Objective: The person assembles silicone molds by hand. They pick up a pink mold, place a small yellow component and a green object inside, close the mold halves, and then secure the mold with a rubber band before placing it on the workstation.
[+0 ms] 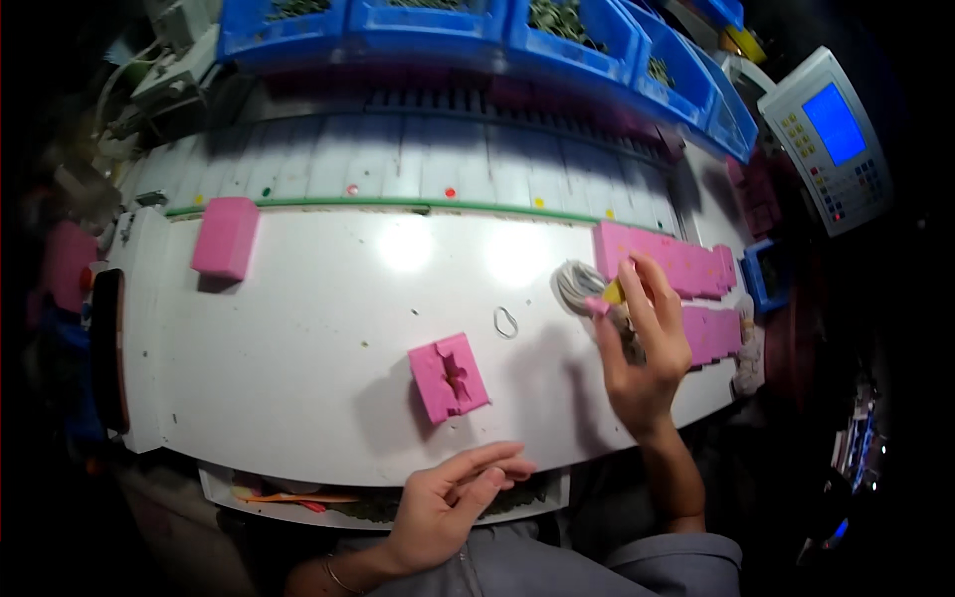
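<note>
On the white table (298, 328), the right hand (642, 348) touches a cord bundle (580, 287).

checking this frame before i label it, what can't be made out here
- Head view: what the right hand pinches beside the grey coil; its fingers cover all but a yellow tip.
- Contents of the blue bins: cut off by the top edge, too small.
- Items in the tray under the table edge: dark, partly hidden by the left hand.
- Cavity shape in the pink mould: blurred.
</note>
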Available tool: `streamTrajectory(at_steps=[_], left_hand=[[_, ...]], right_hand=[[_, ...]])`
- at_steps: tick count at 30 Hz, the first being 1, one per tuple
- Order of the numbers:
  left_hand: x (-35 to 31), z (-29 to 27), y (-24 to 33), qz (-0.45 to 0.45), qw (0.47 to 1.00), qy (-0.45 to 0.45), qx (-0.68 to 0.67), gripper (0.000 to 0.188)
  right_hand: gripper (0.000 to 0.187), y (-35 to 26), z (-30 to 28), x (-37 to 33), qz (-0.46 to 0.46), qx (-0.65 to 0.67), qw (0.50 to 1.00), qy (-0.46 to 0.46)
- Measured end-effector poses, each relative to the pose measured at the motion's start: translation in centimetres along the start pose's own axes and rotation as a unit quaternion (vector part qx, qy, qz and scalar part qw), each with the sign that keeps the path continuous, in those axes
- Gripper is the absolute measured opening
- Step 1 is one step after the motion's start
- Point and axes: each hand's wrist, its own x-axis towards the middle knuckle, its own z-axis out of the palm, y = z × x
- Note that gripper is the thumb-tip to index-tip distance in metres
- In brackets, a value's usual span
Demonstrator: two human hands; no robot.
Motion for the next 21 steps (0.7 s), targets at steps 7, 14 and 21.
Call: streamTrajectory(at_steps=[7,14,21], left_hand=[[-0.5,0.7,-1.3,0.163,0.975,0.147,0.038,0.018],[2.3,-0.4,1.2,0.332,0.815,0.325,0.347,0.046],[4.1,-1.5,2.2,0.261,0.860,0.264,0.350,0.047]], right_hand=[[0.043,2.3,1.9,-0.6,0.039,-0.011,0.987,-0.155],[0.045,1.2,3.2,-1.3,-0.017,-0.079,0.979,-0.189],[0.043,3.3,2.1,-0.9,-0.019,-0.025,0.997,-0.077]])
